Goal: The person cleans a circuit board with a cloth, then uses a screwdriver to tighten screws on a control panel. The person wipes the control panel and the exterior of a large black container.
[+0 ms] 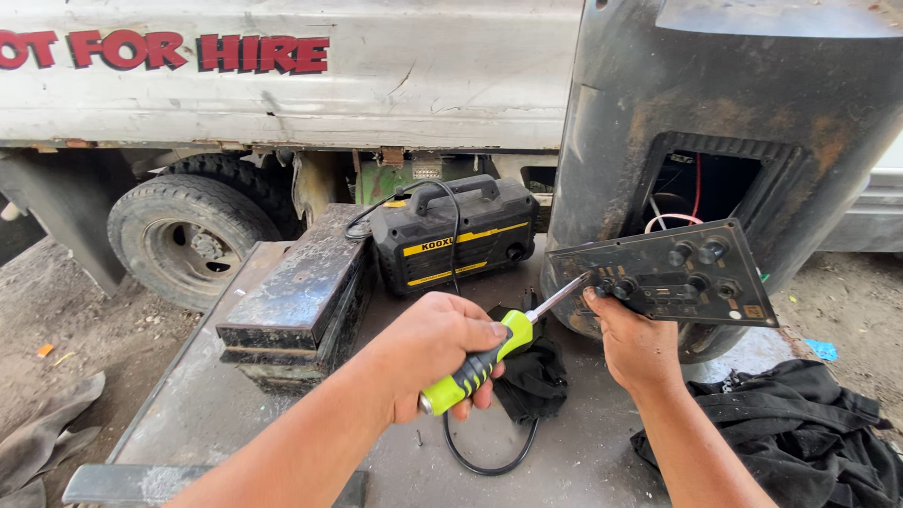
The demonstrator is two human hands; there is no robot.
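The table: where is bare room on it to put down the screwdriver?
Bare table shows in front of the metal box, left of the left hand. Another patch lies between the cable loop and the black cloth, under the right hand. Near the panel, rag and washer it is crowded.

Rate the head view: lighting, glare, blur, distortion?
Head view: even daylight, soft shadows; truck panel nearly blown out at top; speaker cavity dark inside; left hand, screwdriver, right hand and control plate sharp; slight wide-angle stretch at edges.
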